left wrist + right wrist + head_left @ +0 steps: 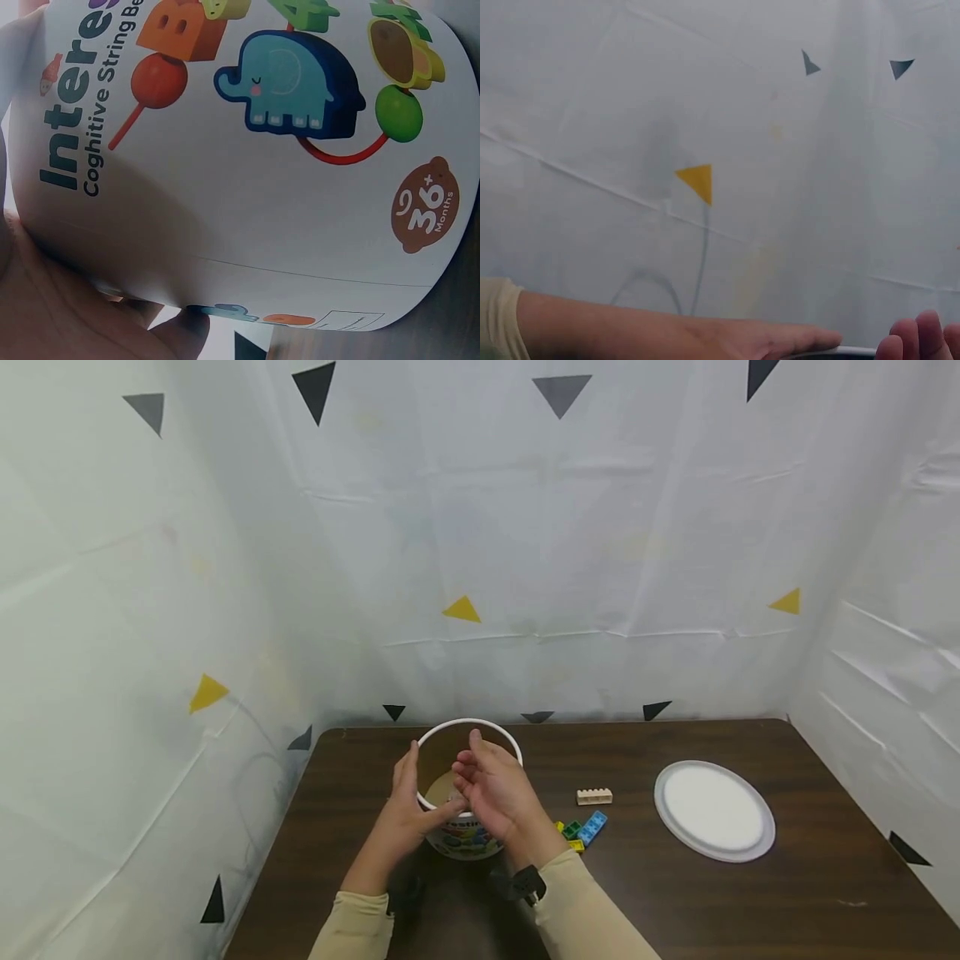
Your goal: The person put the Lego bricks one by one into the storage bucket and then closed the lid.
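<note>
A white paper bucket (467,847) with a colourful printed label stands at the left of the table. My left hand (401,827) grips its near left side, thumb across the front rim and fingers along the outside. The printed wall (247,202), with a blue elephant and lettering, fills the left wrist view. Over the bucket's mouth is my right hand (498,789), palm turned inward and fingers loosely bent, with nothing seen in it. In the right wrist view its fingertips (930,337) show at the lower right. The bucket's inside is partly hidden by this hand.
Right of the bucket lie a blue toy brick (592,827), a green brick (572,830), yellow pieces (576,845) and a beige brick (594,797). Farther right is a round white lid (715,811). White sheeting (555,543) encloses the dark wooden table (637,902).
</note>
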